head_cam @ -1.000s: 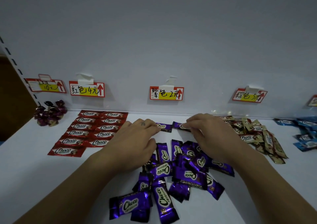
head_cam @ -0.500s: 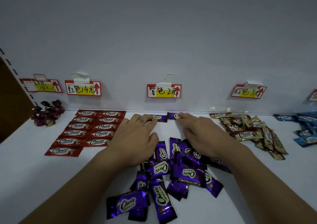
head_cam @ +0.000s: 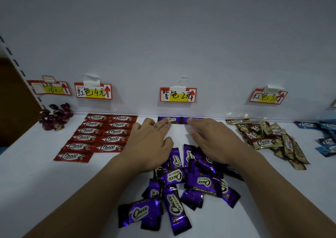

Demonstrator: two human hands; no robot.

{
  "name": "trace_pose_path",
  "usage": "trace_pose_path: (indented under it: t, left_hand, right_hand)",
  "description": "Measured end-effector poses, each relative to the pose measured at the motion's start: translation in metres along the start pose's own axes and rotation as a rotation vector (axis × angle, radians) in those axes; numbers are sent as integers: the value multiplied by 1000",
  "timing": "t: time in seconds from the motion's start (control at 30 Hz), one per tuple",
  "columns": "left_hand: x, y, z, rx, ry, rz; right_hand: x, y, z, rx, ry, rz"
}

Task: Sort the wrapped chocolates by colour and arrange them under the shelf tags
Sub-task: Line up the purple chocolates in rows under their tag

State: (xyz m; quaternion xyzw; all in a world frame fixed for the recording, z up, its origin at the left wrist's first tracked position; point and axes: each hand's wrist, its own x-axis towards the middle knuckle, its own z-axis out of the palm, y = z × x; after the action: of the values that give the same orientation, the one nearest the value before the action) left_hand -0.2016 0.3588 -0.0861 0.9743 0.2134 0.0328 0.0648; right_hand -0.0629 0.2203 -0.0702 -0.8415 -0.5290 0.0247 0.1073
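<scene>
Touching, with straight fingertips of the left hand (head_cam: 151, 143) and right hand (head_cam: 212, 141), held side by side and slightly apart, two purple chocolates (head_cam: 175, 119) laid against the pale back wall (head_cam: 163, 37) under the purple tag (head_cam: 178, 94). Heaped beneath both wrists, a loose purple pile (head_cam: 181, 183). Left of the left hand, red chocolates (head_cam: 103, 134) in neat rows; right of the right hand, jumbled gold chocolates (head_cam: 269, 139), all on the white shelf (head_cam: 36, 183).
</scene>
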Motion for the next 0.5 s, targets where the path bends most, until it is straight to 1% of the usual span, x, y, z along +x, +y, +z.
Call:
trace_pose_path:
  t: [0.2,0.27,0.4,0.47,0.5]
  left_hand:
    - [0,-2,2,-28,19,0]
    - [-1,-2,0,-66,49,11]
    - [-9,-5,-14,-130,191,137]
    - [-15,-9,-20,-160,181,215]
    - [-19,-10,-23,-167,152,241]
  right_hand:
    - [-1,-1,-1,7,-7,1]
    - [-1,-1,-2,17,8,-20]
    - [-7,-2,-19,69,149,-26]
    - [-17,-1,-30,84,161,-18]
    - [-24,-2,-34,91,128,-19]
